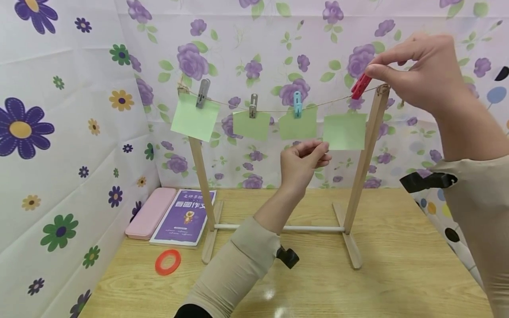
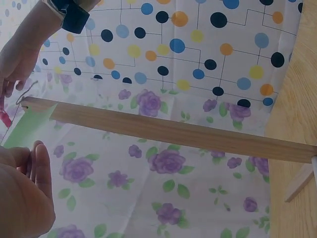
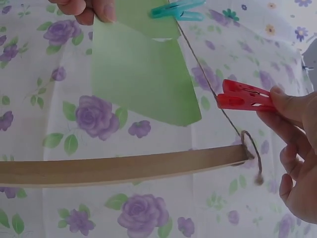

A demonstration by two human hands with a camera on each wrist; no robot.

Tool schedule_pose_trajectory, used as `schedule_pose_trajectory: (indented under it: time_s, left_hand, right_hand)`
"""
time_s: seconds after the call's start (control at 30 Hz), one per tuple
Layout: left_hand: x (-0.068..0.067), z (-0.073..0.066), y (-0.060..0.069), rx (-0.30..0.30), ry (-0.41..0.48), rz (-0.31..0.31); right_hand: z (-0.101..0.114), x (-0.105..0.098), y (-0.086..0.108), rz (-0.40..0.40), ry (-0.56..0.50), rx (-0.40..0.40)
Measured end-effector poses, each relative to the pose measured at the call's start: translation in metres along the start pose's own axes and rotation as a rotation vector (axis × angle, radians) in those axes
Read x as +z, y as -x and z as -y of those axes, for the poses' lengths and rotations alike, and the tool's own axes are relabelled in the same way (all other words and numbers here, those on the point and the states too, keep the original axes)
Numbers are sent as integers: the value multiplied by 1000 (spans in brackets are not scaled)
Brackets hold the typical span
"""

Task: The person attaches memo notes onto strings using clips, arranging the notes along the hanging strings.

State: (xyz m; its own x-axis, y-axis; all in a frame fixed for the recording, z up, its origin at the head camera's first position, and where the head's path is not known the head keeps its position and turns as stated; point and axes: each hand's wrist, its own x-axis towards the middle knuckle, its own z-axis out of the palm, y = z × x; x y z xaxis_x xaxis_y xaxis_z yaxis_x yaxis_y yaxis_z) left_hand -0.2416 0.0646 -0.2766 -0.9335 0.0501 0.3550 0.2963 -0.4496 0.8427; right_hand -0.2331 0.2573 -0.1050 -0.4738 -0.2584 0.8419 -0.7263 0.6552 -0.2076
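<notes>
My left hand [image 1: 300, 165] pinches the lower left corner of a light green paper square [image 1: 345, 131], which hangs just below a thin string [image 1: 334, 102]. With thumb and fingers my right hand [image 1: 427, 73] pinches a red clothespin [image 1: 361, 86] at the string, near the right post. In the right wrist view the tip of this red clothespin [image 3: 245, 96] meets the string, apart from the paper [image 3: 143, 82]. Three other green papers hang to the left, under a grey clothespin [image 1: 203, 93], a second grey clothespin [image 1: 253, 106] and a blue clothespin [image 1: 297, 104].
The string runs between two wooden posts [image 1: 367, 154] joined low down by a white rod [image 1: 310, 229]. On the table [image 1: 413, 265] lie a pink case [image 1: 153, 212], a purple book [image 1: 184, 225] and a red ring [image 1: 158, 263]. Flowered cloth [image 1: 254, 163] hangs behind.
</notes>
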Motion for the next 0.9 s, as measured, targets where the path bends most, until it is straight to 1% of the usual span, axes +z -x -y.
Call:
schedule_pose_trajectory:
  time_s: [0.17, 0.37, 0.63, 0.77, 0.9]
  left_hand:
    - [0, -2, -2, 4, -5, 5]
    - [1, -5, -2, -5, 5, 6]
    - [4, -9, -4, -6, 2, 18]
    - [6, -9, -3, -3, -1, 11]
    - [7, -8, -3, -8, 1, 10]
  right_hand:
    - [-3, -2, -5, 16, 15, 25]
    - [-2, -3, -9, 68, 8, 61]
    - [2, -1, -9, 126, 27, 29]
    - [1, 0, -6, 152, 36, 51]
    - [0, 0, -5, 174, 29, 48]
